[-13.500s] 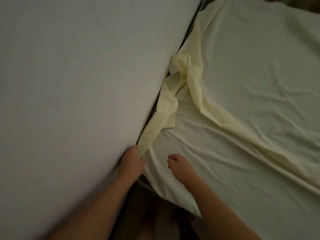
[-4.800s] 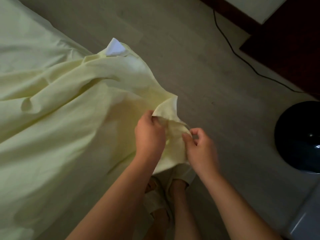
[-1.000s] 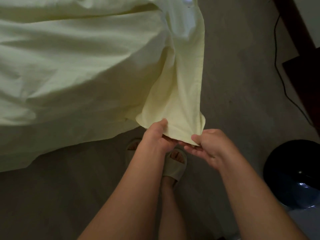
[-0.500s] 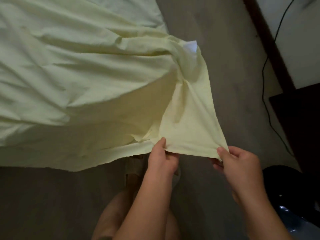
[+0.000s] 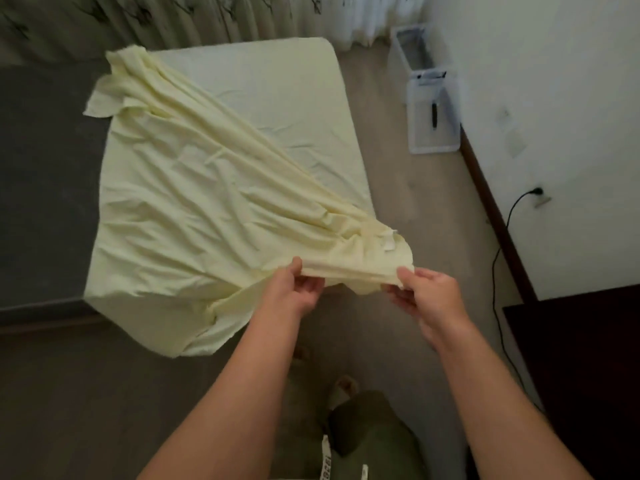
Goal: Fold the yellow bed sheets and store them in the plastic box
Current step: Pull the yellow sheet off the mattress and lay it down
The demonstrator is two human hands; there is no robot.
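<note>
While you stand at the foot of the bed, the grey mattress surface (image 5: 41, 174) occupies the left of the view, bare of linen, with patterned curtains (image 5: 138, 19) hanging behind it. To its right lies the yellow bed sheet (image 5: 194, 202), pulled loose and drawn diagonally from the far left corner of the bed toward you in long gathered folds. A second pale yellow layer (image 5: 277, 98) lies flat beneath it on the far right part of the bed. The near left portion of the loose sheet drapes over the bed's edge and hangs toward the floor (image 5: 69, 393).

Your left hand (image 5: 294, 292) pinches the near edge of the sheet, thumb on top and fingers curled underneath. Your right hand (image 5: 426, 292) pinches the same edge further right in the same manner. The two hands are apart, with a short span of bunched hem stretched between them, held above the floor and clear of the bed. Small white tags (image 5: 389, 242) show on the fabric just beyond that span.

Below your forearms, your green clothing (image 5: 367, 427) and the toes of one foot are visible.

Further right, the plastic box (image 5: 433, 109) stands on the floor against the white wall (image 5: 554, 98), well apart from the sheet. It is clear, and a dark item lies inside. A black cable (image 5: 502, 244) runs down from a wall outlet (image 5: 538, 197), and a piece of dark furniture (image 5: 581, 358) fills the near right corner.
</note>
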